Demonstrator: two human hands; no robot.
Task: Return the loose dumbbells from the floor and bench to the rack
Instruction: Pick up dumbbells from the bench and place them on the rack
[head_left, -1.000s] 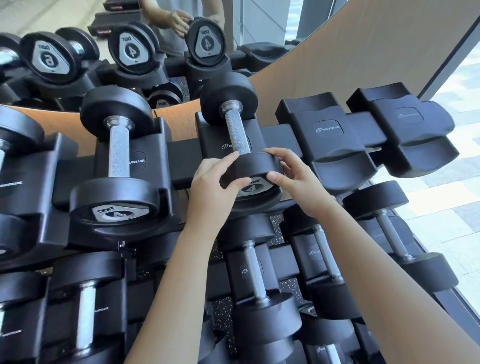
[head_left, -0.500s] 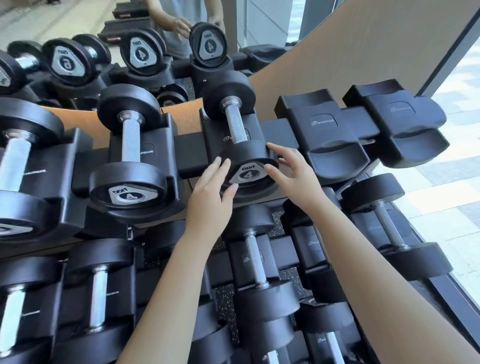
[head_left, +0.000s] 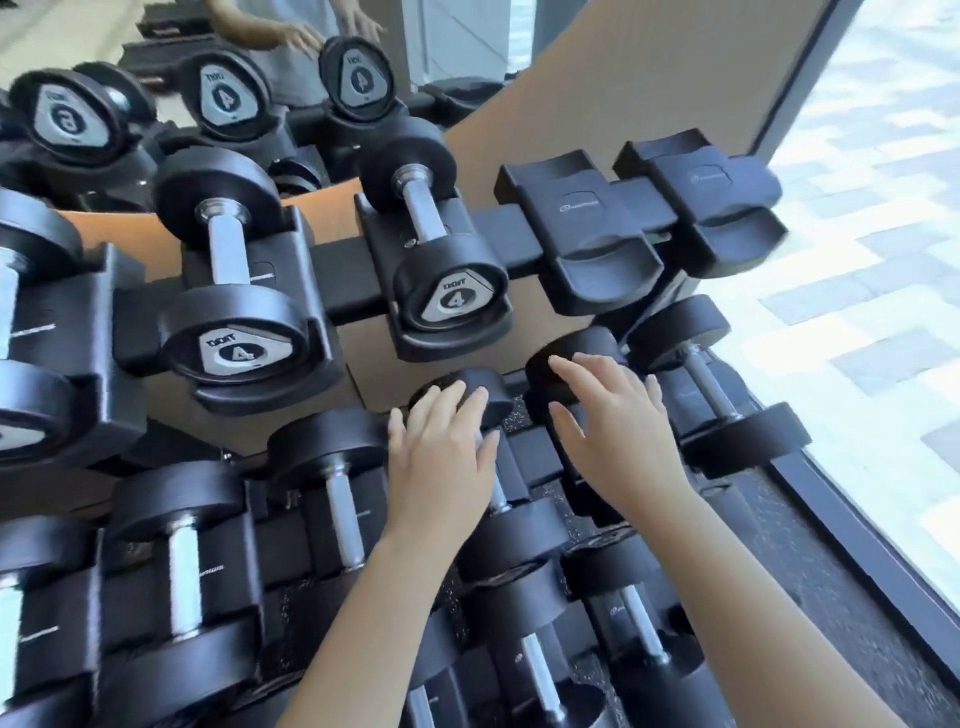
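A black dumbbell marked 4 (head_left: 450, 291) lies in a top-row cradle of the rack (head_left: 358, 283), its chrome handle pointing away from me. A second dumbbell marked 4 (head_left: 234, 338) sits in the cradle to its left. My left hand (head_left: 441, 452) hovers below the top row with its fingers spread and straight, holding nothing. My right hand (head_left: 613, 431) is beside it, fingers also straight, in front of the lower-row dumbbells (head_left: 717, 395). Neither hand touches the dumbbell marked 4.
Two bare cradles (head_left: 597, 244) stand at the right end of the top row. Several more dumbbells fill the lower rows. A mirror (head_left: 223, 93) behind the rack reflects the weights. A dark window frame (head_left: 852, 530) and bright paving lie to the right.
Both hands have let go of the front end of the dumbbell marked 4 and drawn back down toward me. The dumbbell now lies settled in its cradle. The view has shifted.
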